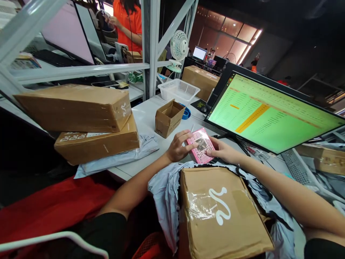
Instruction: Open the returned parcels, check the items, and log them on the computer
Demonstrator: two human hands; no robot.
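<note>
A small pink box [201,145] with a dark square panel and large lettering is held up between both hands, above the far edge of a big carton. My left hand [180,145] grips its left side, one finger lying across the front. On the right side, my right hand [222,151] pinches it with the thumb on the face. Below sits the brown carton [212,212] with a white squiggle and clear tape, its torn grey mailing bag [164,194] peeled down around it. An open-topped small brown box [169,117] stands just beyond my left hand.
Two taped cartons [72,108] are stacked on a mailing bag [121,154] at left. A monitor [269,111] leans in at right. Behind are a white basket [178,90], blue tape roll [186,113], fan [179,45] and metal post [151,46]. A person in orange [129,25] stands beyond.
</note>
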